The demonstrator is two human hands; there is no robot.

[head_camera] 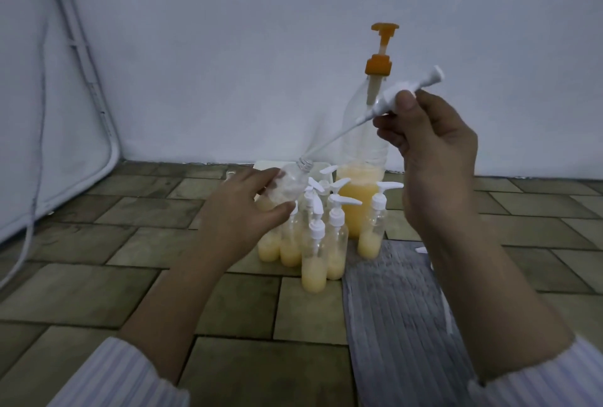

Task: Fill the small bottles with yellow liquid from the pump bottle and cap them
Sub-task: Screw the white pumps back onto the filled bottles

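Observation:
My left hand (243,211) grips a small clear bottle (291,183), tilted with its open neck up and to the right; yellow liquid sits at its lower end. My right hand (427,139) pinches a white pump cap (408,90), held up beside the big bottle. The cap's thin dip tube (332,140) slants down with its tip at the small bottle's mouth. Behind stands the large pump bottle (360,184) with an orange pump head (380,47), its lower part holding yellow liquid. Several capped small bottles (326,243) partly filled with yellow liquid stand in a cluster on the floor.
The floor is brown tile (130,243). A grey striped mat (398,308) lies at the right under my right forearm. A pale wall rises behind, and a white panel with cables (65,96) leans at the left. A white tray edge (261,165) shows behind the bottles.

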